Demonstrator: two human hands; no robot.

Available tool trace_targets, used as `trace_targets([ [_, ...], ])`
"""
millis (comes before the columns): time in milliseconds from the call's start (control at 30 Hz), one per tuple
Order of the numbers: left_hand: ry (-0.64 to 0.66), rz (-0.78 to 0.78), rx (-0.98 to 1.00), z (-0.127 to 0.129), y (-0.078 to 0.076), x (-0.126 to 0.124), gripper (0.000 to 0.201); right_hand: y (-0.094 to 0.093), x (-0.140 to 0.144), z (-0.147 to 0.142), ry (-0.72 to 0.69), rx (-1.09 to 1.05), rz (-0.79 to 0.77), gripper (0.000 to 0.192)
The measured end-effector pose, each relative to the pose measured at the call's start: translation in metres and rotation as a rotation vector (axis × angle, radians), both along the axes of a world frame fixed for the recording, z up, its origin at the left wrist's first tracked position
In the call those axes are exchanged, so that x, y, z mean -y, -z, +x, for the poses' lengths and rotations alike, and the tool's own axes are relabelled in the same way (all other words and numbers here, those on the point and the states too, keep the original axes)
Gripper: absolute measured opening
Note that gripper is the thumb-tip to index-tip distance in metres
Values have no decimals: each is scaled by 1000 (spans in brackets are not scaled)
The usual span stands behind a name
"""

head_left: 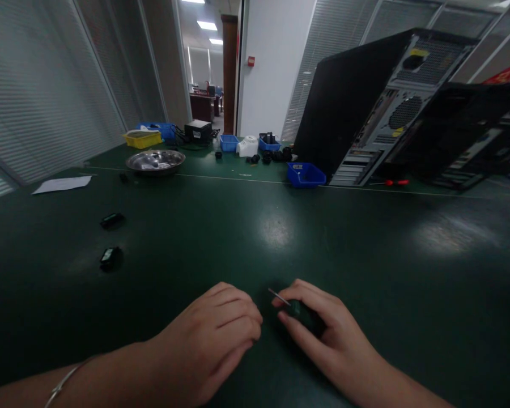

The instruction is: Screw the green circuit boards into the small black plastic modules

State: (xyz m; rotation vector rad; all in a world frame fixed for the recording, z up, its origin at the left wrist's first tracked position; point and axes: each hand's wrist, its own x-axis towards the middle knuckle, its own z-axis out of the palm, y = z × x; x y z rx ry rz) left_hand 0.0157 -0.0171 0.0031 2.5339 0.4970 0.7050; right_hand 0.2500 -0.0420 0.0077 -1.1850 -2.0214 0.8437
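Right hand [329,334] grip pinches small dark tool [298,309]; left hand [215,334] beside.

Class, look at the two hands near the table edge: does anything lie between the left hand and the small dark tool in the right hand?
Nothing visible: only bare green table separates the left hand from the small dark tool held by the right hand.

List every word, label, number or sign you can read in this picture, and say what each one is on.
No text can be read here.
Red sign behind the computer towers: pale marks, too blurred to read.
Yellow sticker on the rear of the nearer computer tower: too small to read.
Label on the blue bin: too small to read.
Sheet of paper on the green table: no print can be made out.
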Motion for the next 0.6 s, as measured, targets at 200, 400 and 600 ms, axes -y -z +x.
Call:
trace_targets([
  [200,10,-79,42,-2,0,-4,35,0,1,2,16,4,51,15],
  [400,-144,-134,90,-2,-3,-5,27,-5,2,5,26,-41,143,24],
  [600,-233,-184,13,-3,5,-8,20,-8,-2,7,-68,-10,69,22],
])
